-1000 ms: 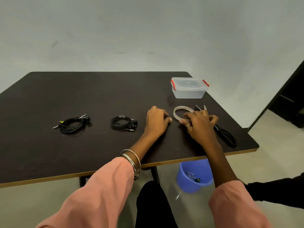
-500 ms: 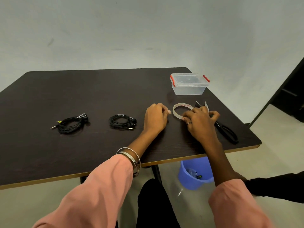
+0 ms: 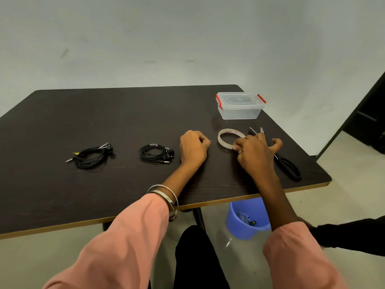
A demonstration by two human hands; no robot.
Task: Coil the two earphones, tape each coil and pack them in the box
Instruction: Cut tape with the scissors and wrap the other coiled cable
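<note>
Left hand (image 3: 192, 148) now apart from thin tape ring (image 3: 229, 138).

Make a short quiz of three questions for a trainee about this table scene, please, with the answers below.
1. True or false: the lid of the clear box is already off.
2. Which thing does the right hand touch? A) the tape roll B) the box C) an earphone coil
3. How many black earphone bundles lie left of the left hand, and does either hand touch them?

Key
1. False: the lid sits on the box, red clips at both ends.
2. A: its fingertips rest on the near edge of the roll; the scissors lie just beyond that hand.
3. Two, the left earphones and the right earphones; neither is touched.
</note>
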